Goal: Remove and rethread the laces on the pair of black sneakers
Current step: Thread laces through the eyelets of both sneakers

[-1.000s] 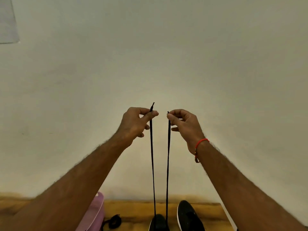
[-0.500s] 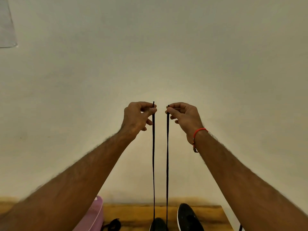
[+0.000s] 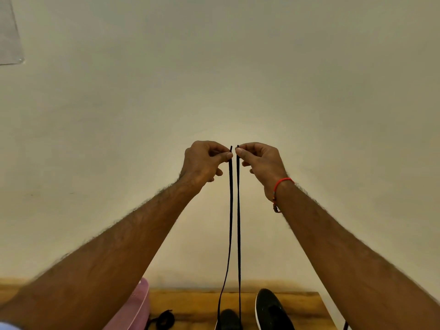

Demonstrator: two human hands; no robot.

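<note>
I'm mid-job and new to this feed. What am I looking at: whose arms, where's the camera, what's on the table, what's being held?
No machine here: a person's two bare arms, filmed by a camera on their head looking forward and down. The left hand and right hand each pinch one end of a black lace, raised before a plain wall. Both strands run down to a black sneaker at the bottom edge. A second sneaker sits beside it on the wooden table, with a loose lace and a pink object.

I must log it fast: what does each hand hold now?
Left hand: pinches one end of the thin black shoelace.
Right hand: pinches its other end.
</note>
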